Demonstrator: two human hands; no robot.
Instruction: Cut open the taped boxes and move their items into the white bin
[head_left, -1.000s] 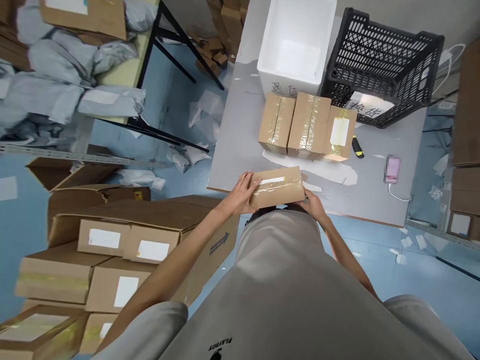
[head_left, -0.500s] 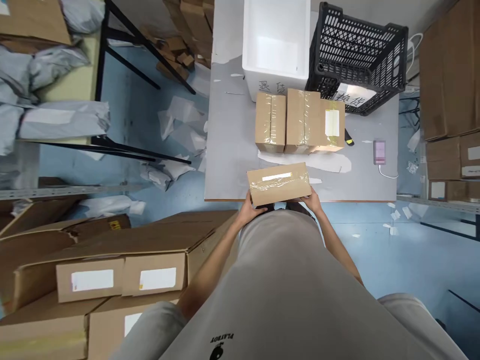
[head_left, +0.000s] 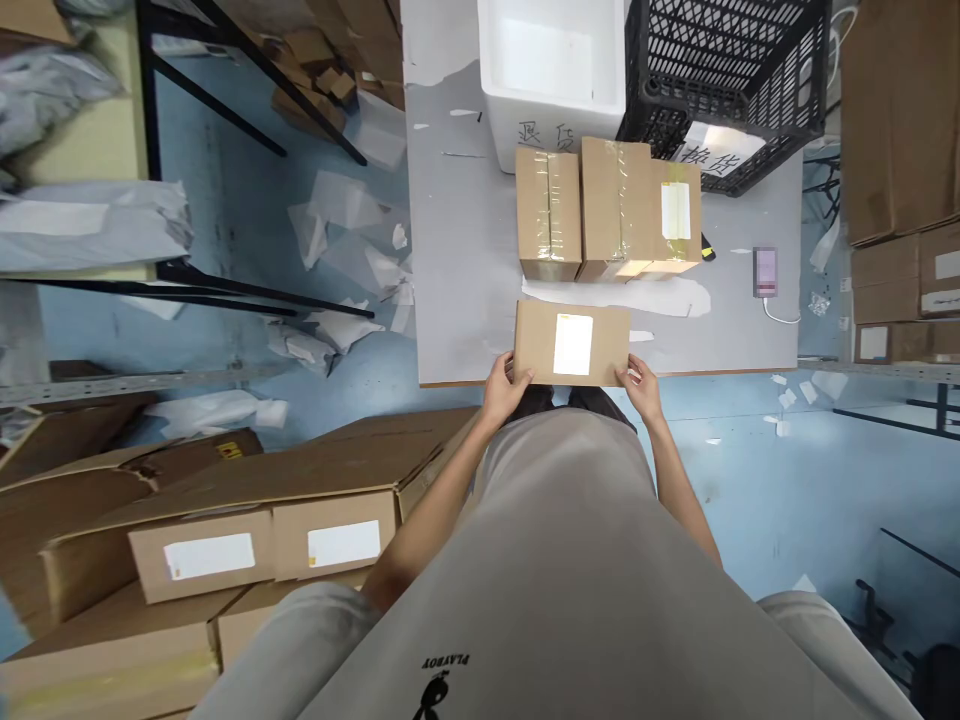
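Note:
A small cardboard box [head_left: 536, 345] with a white label on its upper face lies at the near edge of the grey table [head_left: 457, 250]. My left hand [head_left: 504, 388] grips its left end and my right hand [head_left: 641, 384] grips its right end, fingers curled on the box. Just beyond it three taped cardboard boxes [head_left: 607, 208] stand side by side in a row.
A white foam box [head_left: 553, 75] and a black plastic crate [head_left: 731, 85] stand at the table's back. A phone [head_left: 766, 270] on a cable lies to the right. Large labelled cartons [head_left: 262, 520] are stacked on the floor at my left; paper scraps litter the blue floor.
The box has been turned over: its taped side faced up before, now the labelled face shows. It has settled flat on the table edge, with both hands still on its ends.

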